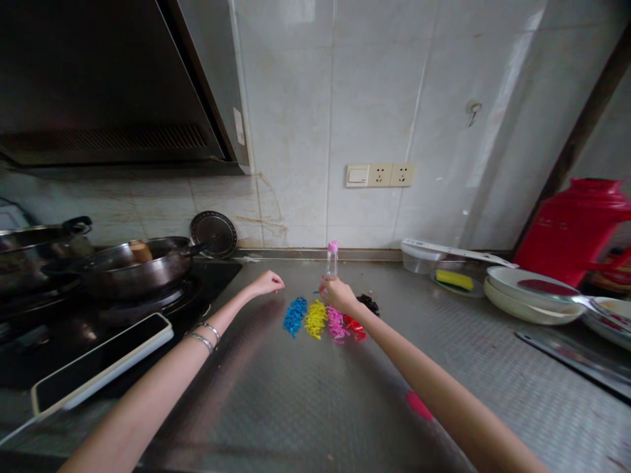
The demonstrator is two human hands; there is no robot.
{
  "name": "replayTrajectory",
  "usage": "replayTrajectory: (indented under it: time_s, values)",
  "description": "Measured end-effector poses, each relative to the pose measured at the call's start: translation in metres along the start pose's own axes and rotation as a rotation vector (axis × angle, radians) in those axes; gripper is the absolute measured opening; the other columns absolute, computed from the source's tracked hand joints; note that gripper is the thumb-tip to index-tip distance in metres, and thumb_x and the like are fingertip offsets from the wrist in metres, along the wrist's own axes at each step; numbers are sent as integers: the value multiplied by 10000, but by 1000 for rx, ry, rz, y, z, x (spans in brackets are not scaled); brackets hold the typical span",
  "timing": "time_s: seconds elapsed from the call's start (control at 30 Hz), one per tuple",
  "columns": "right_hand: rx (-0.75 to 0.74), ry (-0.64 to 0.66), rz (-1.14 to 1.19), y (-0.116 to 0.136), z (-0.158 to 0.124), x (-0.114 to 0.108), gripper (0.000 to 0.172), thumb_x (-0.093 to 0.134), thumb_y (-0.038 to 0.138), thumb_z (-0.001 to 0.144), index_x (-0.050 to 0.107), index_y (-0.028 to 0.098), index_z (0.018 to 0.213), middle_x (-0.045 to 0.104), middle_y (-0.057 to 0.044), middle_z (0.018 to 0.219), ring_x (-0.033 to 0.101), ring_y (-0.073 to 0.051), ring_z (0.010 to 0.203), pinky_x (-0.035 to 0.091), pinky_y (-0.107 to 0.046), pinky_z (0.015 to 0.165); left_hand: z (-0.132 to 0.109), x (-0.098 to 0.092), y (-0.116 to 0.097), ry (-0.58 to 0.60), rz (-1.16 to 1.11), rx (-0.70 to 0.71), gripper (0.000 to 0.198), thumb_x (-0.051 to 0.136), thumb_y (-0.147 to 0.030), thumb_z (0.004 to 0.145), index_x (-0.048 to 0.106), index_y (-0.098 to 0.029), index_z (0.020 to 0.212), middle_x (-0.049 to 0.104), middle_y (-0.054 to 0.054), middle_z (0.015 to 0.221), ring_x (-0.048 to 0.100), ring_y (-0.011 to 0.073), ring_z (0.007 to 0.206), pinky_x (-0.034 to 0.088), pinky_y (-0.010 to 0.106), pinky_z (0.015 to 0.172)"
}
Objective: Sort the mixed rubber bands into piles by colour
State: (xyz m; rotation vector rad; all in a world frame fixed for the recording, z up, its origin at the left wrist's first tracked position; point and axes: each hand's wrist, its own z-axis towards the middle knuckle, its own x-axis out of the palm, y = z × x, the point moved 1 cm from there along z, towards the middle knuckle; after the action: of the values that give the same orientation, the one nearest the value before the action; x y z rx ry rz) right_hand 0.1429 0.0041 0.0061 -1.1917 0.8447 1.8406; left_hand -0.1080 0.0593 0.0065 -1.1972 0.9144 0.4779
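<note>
My right hand point(338, 293) is closed in a pinch above the piles, with a small blue strip point(316, 292) showing at its fingertips. Just behind it a small clear bottle point(332, 263) with a pink cap stands upright, its base hidden by the hand. My left hand point(267, 283) hovers to the left, fingers pressed together; whatever they hold is too small to make out. Small strips lie sorted by colour: a blue pile point(294, 316), a yellow pile point(316, 320), a pink pile point(337, 324), a red pile point(355, 327) partly behind my right forearm, and a black pile point(369, 303).
Pans point(142, 266) sit on the stove at left, with a phone point(103, 361) at its front edge. On the right are a clear tub point(419, 259), a yellow sponge point(454, 280), stacked bowls point(530, 309), a knife point(576, 361) and a red thermos point(572, 230).
</note>
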Motion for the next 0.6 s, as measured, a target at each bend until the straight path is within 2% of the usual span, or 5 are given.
replayTrajectory:
  time_s: [0.17,0.33,0.43,0.6]
  values:
    - [-134,48,-26,37,-5,6,228,411,250,812,613,188,897,554,-83,938,466,-185,938,401,-243,726,9,6,1,-55,-8,-27,263,499,-285,627,664,-91,694,582,21,514,504,109,502,375,202,528]
    - [-281,44,22,46,-1,6,239,429,226,804,622,208,943,553,-63,943,454,-164,931,372,-245,791,18,18,-13,-72,36,-49,241,480,-223,629,668,-92,701,600,33,536,521,118,522,389,202,532]
    - [-282,16,45,32,1,0,253,422,204,801,630,210,944,565,-55,931,471,-152,894,352,-246,812,27,29,-23,-78,135,-2,245,474,-202,636,676,-98,729,634,51,610,542,126,572,394,204,558]
    - [-32,-73,52,-21,-4,-16,266,421,193,785,631,200,948,576,-54,965,480,-159,915,347,-231,810,43,51,-41,-47,232,114,258,500,-197,635,677,-125,807,661,65,756,565,139,668,402,204,608]
